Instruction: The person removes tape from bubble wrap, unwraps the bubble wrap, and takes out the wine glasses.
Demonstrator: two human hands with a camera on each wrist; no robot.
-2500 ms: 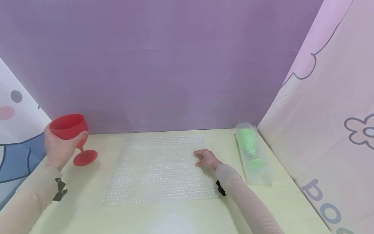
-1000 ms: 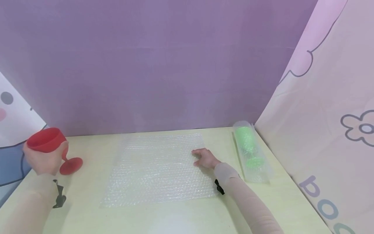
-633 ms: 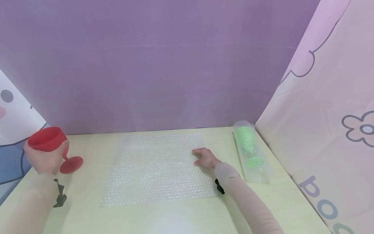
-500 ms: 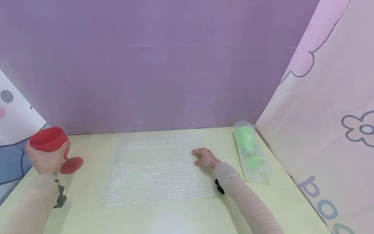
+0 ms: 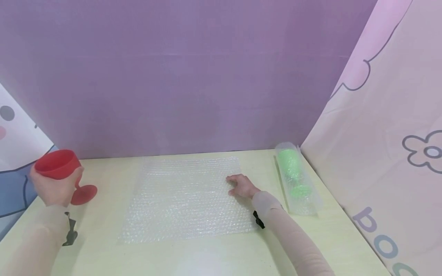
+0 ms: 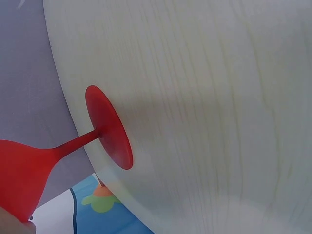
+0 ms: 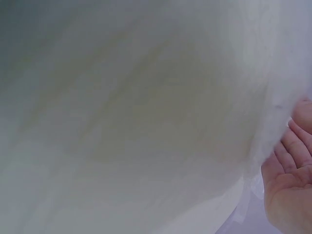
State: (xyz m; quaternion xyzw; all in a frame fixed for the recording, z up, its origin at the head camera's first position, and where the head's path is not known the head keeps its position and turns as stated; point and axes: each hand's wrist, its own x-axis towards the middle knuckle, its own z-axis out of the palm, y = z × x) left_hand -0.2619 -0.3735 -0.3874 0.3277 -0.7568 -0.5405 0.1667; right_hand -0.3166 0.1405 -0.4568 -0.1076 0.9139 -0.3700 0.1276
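Note:
My left hand (image 5: pixel 53 188) grips a red goblet (image 5: pixel 58 165) by its bowl at the left of the table, mouth up and tilted. In the left wrist view its stem and round foot (image 6: pixel 109 127) show close to the table surface; whether the foot touches it I cannot tell. A clear sheet of bubble wrap (image 5: pixel 183 203) lies flat in the middle. At that sheet's right edge my right hand (image 5: pixel 244 186) rests with thumb and fingers apart. The right wrist view shows part of the right palm and fingers (image 7: pixel 293 151).
A green item rolled in bubble wrap (image 5: pixel 292 168), goblet-like in outline, lies on the table's right side. Behind stands a purple backdrop (image 5: pixel 193 88), and a patterned cloth (image 5: pixel 376 126) hangs along the right. Pale wood table (image 5: pixel 165 260) shows in front of the sheet.
The left hand has carried the red goblet left and lower, nearer the table, and tilted it somewhat. Over the last second both hands have stayed nearly still.

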